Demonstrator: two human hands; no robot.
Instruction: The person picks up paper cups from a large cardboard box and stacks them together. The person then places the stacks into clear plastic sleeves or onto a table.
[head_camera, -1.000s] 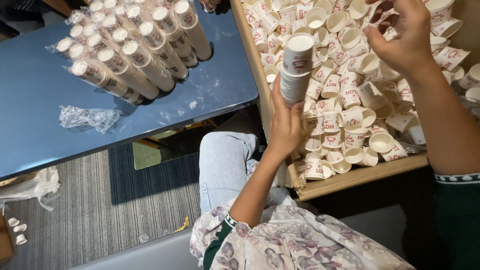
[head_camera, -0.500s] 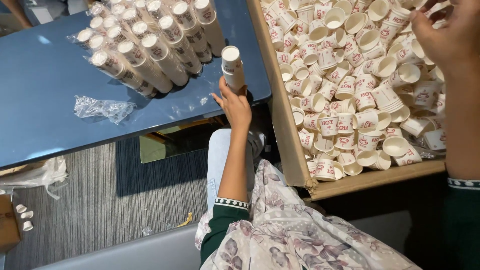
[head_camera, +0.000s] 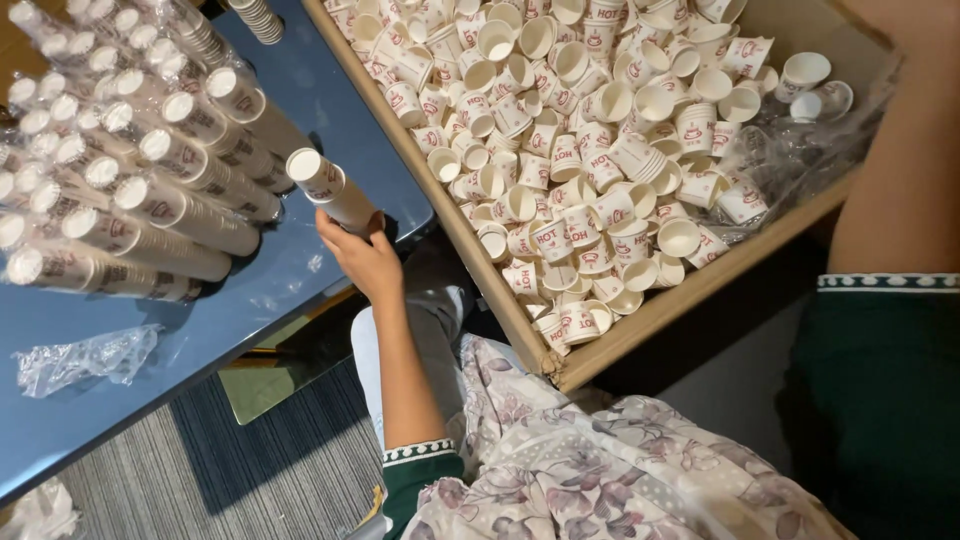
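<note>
Stacked paper cups (head_camera: 332, 189) are gripped in the left hand (head_camera: 365, 260) above the blue surface (head_camera: 330, 110); the right hand is out of view.

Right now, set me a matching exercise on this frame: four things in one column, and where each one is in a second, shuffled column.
Things:
1. stack of nested cups
2. loose paper cups
3. wrapped cup sleeves
4. crumpled plastic wrap

Places:
A. lying in rows on the blue table
B. near the table's front edge, apart from the sleeves
C. held in the left hand over the table edge
D. heaped in the cardboard box

Pairs: 1-C, 2-D, 3-A, 4-B
</note>
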